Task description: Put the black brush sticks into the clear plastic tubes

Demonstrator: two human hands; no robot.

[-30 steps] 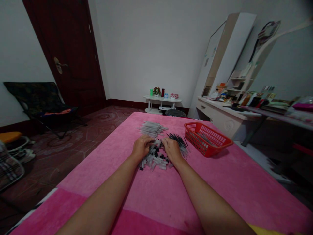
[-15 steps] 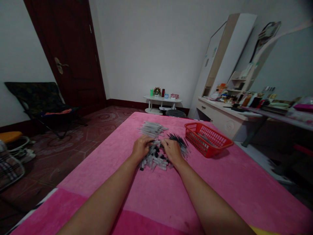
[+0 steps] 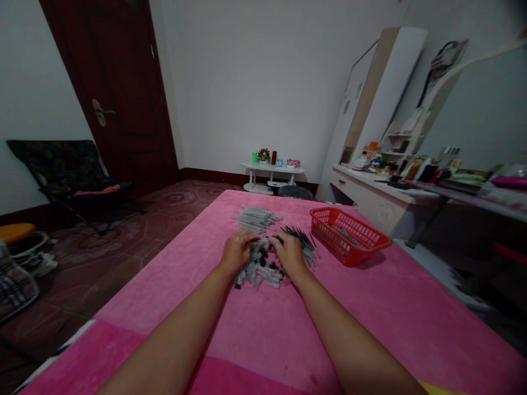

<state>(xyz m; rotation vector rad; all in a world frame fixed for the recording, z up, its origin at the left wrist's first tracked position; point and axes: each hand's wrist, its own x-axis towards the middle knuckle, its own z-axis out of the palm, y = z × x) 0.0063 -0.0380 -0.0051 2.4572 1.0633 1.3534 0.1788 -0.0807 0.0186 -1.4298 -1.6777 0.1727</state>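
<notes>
Both my hands are at the far side of a loose pile of small clear and black pen parts, probably caps (image 3: 265, 274), on the pink cloth. My left hand (image 3: 239, 250) is on the pile's left, fingers curled and closed at its top edge. Opposite it, my right hand (image 3: 290, 253) has its thumb and fingers pinched together at the pile. Whatever the fingertips hold is too small to make out. Beyond them lies a bundle of whitish pen barrels (image 3: 256, 218). A fan of dark-tipped pen refills (image 3: 303, 241) lies beside my right hand, partly hidden by it.
A red plastic basket (image 3: 349, 236) with a few thin items inside stands to the right on the pink-covered table (image 3: 173, 285). Past the far edge are a black round stool (image 3: 295, 191) and a small white table (image 3: 274, 167). A dresser (image 3: 370, 192) stands right.
My hands stay at the same spot over the pile, with only a slight shift of the fingers. The piles and basket have not moved; the view tilts slightly.
</notes>
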